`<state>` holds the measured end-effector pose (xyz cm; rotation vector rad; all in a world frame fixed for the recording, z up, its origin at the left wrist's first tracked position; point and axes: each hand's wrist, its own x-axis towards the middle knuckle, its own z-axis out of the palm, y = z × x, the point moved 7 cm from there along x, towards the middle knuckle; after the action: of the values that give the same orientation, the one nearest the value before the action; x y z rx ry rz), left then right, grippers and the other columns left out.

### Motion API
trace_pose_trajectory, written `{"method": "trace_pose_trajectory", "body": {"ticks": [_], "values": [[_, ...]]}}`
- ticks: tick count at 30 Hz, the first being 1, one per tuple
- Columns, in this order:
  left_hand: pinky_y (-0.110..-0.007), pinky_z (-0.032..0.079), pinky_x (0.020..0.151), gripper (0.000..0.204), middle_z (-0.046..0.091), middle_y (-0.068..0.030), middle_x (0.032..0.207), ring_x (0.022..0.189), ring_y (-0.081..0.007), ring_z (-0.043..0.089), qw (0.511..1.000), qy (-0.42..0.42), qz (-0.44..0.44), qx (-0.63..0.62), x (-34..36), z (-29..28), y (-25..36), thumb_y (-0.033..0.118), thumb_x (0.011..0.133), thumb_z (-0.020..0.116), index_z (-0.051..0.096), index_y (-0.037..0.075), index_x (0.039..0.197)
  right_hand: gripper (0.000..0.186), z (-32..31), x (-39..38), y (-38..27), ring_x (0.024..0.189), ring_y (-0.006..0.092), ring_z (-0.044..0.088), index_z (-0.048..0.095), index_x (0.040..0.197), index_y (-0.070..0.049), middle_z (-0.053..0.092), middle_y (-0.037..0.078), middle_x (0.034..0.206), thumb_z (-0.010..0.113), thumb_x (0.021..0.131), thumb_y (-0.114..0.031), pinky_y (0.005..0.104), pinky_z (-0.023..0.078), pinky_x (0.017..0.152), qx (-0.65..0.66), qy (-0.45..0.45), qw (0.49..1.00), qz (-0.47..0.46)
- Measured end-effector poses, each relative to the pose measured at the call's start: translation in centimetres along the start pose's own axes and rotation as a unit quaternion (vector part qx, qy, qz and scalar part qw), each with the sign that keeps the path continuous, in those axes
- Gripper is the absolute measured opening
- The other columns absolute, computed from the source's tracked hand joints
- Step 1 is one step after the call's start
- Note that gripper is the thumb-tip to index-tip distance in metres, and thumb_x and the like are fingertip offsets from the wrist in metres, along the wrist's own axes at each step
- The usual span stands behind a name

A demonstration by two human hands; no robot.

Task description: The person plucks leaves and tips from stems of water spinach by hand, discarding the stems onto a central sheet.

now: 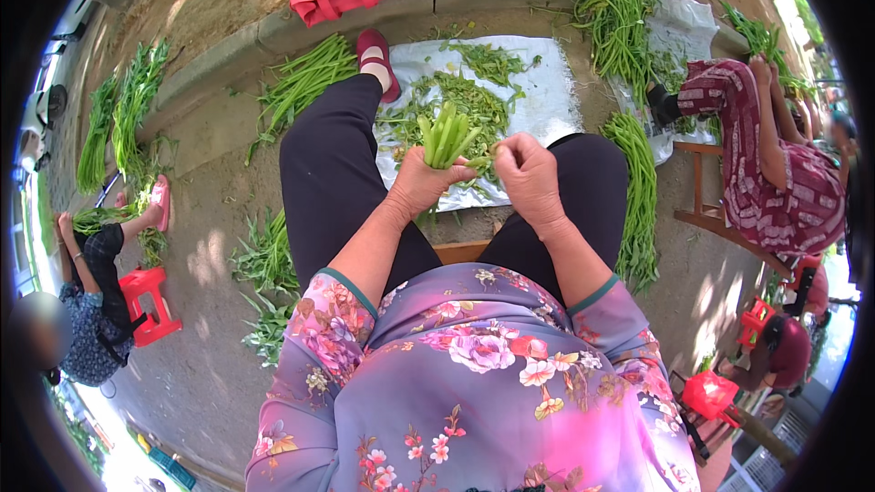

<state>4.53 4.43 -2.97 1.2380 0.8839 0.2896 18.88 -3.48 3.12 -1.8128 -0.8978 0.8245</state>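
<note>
- The person's left hand was wrapped tight around a small bunch of pale green cut vegetable stems, fingers closed on its lower end, the stems standing upright above the fist between the knees.
- The right hand sat just beside the bunch, fingers curled shut into a loose fist; whether they pinched anything could not be told.
- Below both hands lay a white woven plastic sheet on the dirt ground, strewn with loose green trimmings.
- A dark red slip-on shoe rested on the sheet's left edge.
- Long bundles of green stalks lay to the right, near a seated person in a red patterned dress.
- A red plastic stool stood at the left.
</note>
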Motion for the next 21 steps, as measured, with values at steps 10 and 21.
{"method": "trace_pose_trajectory", "body": {"ticks": [10,21], "values": [[-0.024,0.051,0.065,0.016,0.066,-0.0038,0.077,0.069,-0.0087,0.060,0.993,0.062,0.090,-0.046,-0.1,-0.7,1.3,0.001,0.070,0.076,0.065,0.000,0.082,0.013,-1.7,1.0,-0.2,0.063,0.0038,0.051,0.062,0.088,0.001,0.061,0.000,0.073,0.060,0.088,-0.012,0.0184,0.041,0.058,0.081,-0.014,0.997,0.001],[-0.024,0.051,0.067,0.019,0.068,-0.0042,0.082,0.073,-0.0080,0.062,0.995,0.050,0.082,0.005,0.3,-0.6,0.3,-0.001,0.070,0.074,0.064,0.001,0.087,0.013,-1.3,0.9,0.2,0.076,0.0303,0.062,0.067,0.090,-0.004,0.064,0.015,0.084,0.057,0.081,-0.007,0.0349,0.049,0.068,-0.178,-0.021,0.977,-0.116]]}}
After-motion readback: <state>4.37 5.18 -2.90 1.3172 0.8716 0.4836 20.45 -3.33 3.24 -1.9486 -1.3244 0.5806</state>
